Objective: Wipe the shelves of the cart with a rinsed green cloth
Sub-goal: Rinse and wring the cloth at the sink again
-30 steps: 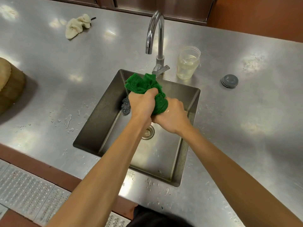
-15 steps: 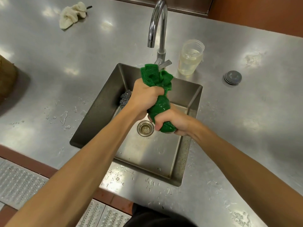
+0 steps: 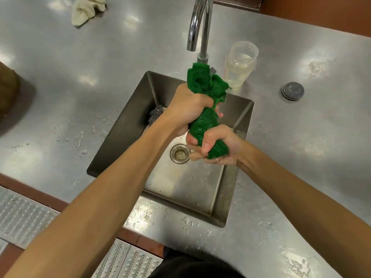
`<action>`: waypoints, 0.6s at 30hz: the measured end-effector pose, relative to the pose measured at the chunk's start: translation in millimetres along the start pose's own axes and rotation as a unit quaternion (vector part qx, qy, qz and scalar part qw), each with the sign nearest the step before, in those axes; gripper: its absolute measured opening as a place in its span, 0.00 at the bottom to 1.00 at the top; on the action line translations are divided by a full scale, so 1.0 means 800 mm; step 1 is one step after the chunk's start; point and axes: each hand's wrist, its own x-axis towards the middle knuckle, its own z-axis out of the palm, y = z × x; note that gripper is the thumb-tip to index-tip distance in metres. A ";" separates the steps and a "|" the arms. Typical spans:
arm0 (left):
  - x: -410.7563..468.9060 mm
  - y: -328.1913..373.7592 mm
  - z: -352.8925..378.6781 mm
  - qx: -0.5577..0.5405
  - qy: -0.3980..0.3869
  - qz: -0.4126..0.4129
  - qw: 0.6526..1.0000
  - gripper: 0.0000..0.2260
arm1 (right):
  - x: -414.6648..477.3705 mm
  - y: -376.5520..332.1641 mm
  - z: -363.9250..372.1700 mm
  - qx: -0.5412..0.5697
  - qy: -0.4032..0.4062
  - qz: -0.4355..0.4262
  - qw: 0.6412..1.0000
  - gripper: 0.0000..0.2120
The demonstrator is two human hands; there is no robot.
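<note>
A wet green cloth (image 3: 204, 121) is twisted into a thick roll above the steel sink (image 3: 124, 137). My left hand (image 3: 186, 109) grips its upper part, with a loose bunch of cloth sticking out above the fist. My right hand (image 3: 216, 146) grips the lower end, close above the drain (image 3: 180, 153). The two fists sit one above the other with a short shiny stretch of cloth between them. The cart is not in view.
A curved tap (image 3: 200, 27) rises behind the sink with no water running. A clear plastic jar (image 3: 240, 64) stands right of it, a grey round lid (image 3: 292, 90) farther right. A steel scourer (image 3: 155, 113) lies in the sink's far left corner. A cream rag (image 3: 86, 9) lies far left. Water drops dot the counter.
My hands have drawn apart along the cloth: the right hand dropped toward the drain and turned, the left stayed higher. The bunched cloth is now wrung into a long twist.
</note>
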 end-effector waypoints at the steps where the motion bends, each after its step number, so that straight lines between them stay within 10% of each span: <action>1: 0.000 -0.002 0.000 0.002 0.003 -0.003 1.000 0.09 | 0.001 0.004 0.000 -0.001 0.015 -0.006 1.000 0.14; 7: -0.001 -0.020 -0.002 -0.061 0.187 -0.029 0.980 0.08 | -0.005 0.001 0.015 -0.288 0.289 -0.040 0.912 0.14; 11: -0.003 -0.035 -0.014 -0.209 0.274 -0.090 0.934 0.06 | -0.014 0.004 0.016 -0.557 0.428 -0.138 0.699 0.38; 14: -0.009 -0.040 -0.022 -0.309 0.214 -0.144 0.915 0.05 | -0.017 0.034 0.016 -0.675 0.444 -0.244 0.536 0.35; 18: -0.018 -0.039 -0.014 -0.340 0.169 -0.189 0.906 0.09 | -0.004 0.065 0.013 -0.739 0.471 -0.216 0.431 0.40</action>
